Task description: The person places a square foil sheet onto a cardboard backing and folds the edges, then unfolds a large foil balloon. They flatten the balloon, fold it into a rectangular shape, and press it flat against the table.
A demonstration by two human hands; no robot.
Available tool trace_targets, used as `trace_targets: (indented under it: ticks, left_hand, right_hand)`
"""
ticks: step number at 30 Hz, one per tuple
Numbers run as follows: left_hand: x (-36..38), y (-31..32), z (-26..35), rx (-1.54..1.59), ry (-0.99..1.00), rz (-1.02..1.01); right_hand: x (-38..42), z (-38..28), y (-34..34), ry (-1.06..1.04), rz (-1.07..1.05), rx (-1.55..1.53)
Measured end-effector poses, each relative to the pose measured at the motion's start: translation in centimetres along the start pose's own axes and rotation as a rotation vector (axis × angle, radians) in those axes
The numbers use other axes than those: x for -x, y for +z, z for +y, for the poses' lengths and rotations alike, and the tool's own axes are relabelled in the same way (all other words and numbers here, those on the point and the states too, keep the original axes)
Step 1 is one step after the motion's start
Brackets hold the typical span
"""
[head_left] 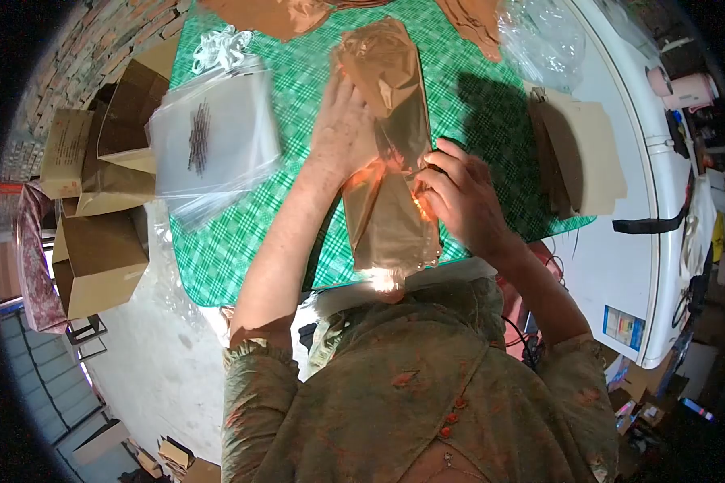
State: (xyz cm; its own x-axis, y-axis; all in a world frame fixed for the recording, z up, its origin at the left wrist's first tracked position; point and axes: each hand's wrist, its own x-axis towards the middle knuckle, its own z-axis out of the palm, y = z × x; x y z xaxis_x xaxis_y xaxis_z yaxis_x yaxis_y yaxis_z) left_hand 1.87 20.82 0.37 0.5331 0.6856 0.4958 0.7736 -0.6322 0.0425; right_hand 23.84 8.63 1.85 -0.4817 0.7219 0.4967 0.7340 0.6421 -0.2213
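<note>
A long, folded piece of shiny copper-brown film lies lengthwise on the green checked tabletop, its near end at the front edge. My left hand lies flat along the left side of its upper half, fingers stretched forward and the tips partly covered by the film. Bent over the right edge, about halfway down, my right hand has its fingers closed on the film; the thumb is mostly hidden. Bright light glints off the film between the hands and at its near end.
Clear plastic bags are stacked at left, below a white stringy bundle. Brown sheets lie at the far edge. Flat cardboard pieces and crumpled clear plastic are at right. Open cardboard boxes stand left of the table.
</note>
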Motion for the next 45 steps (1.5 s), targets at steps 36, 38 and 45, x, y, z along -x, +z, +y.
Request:
trace_targets:
  ticks: [36,38,45]
  left_hand:
    - [0.2,0.5,0.0,0.033,-0.082,-0.097]
    - [0.2,0.5,0.1,0.010,-0.078,-0.086]
    - [0.4,0.4,-0.1,0.014,-0.092,-0.175]
  right_hand:
    - [-9.1,4.6,3.3,0.218,0.042,-0.217]
    - [-9.8,5.3,3.7,0.261,0.032,-0.209]
    - [-11.9,7.7,4.2,0.289,-0.145,-0.196]
